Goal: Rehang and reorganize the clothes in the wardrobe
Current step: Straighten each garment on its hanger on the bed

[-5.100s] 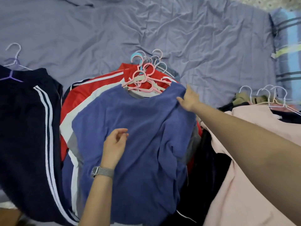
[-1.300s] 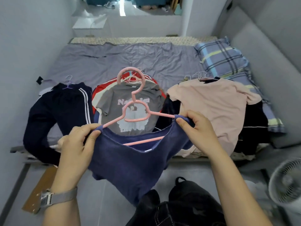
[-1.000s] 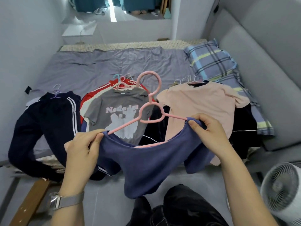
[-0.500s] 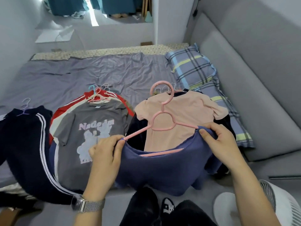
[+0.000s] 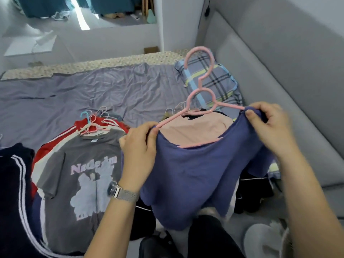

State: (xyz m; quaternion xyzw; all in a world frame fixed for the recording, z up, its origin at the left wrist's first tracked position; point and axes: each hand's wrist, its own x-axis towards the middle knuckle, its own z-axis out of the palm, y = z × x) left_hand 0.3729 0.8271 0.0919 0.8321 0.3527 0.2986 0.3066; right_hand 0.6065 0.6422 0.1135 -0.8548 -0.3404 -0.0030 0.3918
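I hold a blue shirt (image 5: 189, 175) up in the air on a pink hanger (image 5: 200, 86). My left hand (image 5: 139, 148) pinches the shirt's left shoulder over the hanger arm. At the other shoulder, my right hand (image 5: 268, 125) grips cloth and hanger end together. The hanger's hook points up. Behind the shirt lies a peach T-shirt (image 5: 191, 131) on a pile with white hangers. To the left a grey printed T-shirt (image 5: 83, 170) tops a stack of red and white garments with several hangers (image 5: 93, 123).
Dark striped track trousers (image 5: 13, 192) lie at the far left on the bed with its grey-purple sheet (image 5: 74, 95). A plaid pillow (image 5: 219, 84) sits by the grey padded wall (image 5: 279, 71). Dark clothes (image 5: 251, 192) hang off the bed edge. A white fan (image 5: 268, 241) stands bottom right.
The blue shirt was lifted off the grey-shirt stack on its pink hanger. Over the last second it has shifted right, in front of the peach pile, both hands keeping their hold.
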